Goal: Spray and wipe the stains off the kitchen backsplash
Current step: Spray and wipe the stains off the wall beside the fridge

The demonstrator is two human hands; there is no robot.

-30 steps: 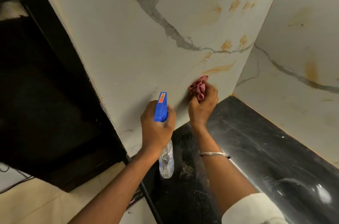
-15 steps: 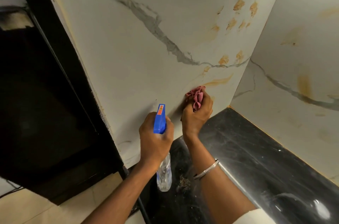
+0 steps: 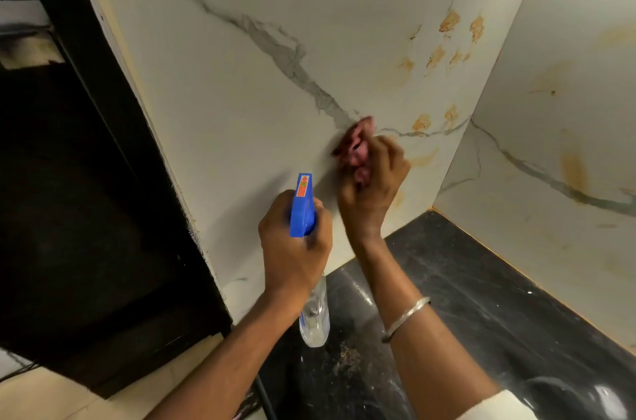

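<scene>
A white marble backsplash point(image 3: 261, 116) with grey veins fills the upper view. Orange-brown stains point(image 3: 447, 21) dot it at upper right, and a faint smear point(image 3: 425, 158) lies just right of my right hand. My right hand point(image 3: 373, 185) grips a crumpled pink cloth point(image 3: 356, 144) and presses it against the wall on the grey vein; the hand is motion-blurred. My left hand point(image 3: 292, 247) holds a clear spray bottle point(image 3: 315, 316) by its neck, with the blue trigger head point(image 3: 303, 204) pointing up toward the wall.
A black stone countertop point(image 3: 481, 299) runs below the wall, with a small pile of crumbs point(image 3: 347, 359) near the bottle. The side wall point(image 3: 557, 144) at right carries more orange stains. A dark cabinet or opening point(image 3: 79, 213) fills the left.
My right hand has slid the pink cloth up the wall from beside the orange smear to the grey vein. The left hand still holds the spray bottle.
</scene>
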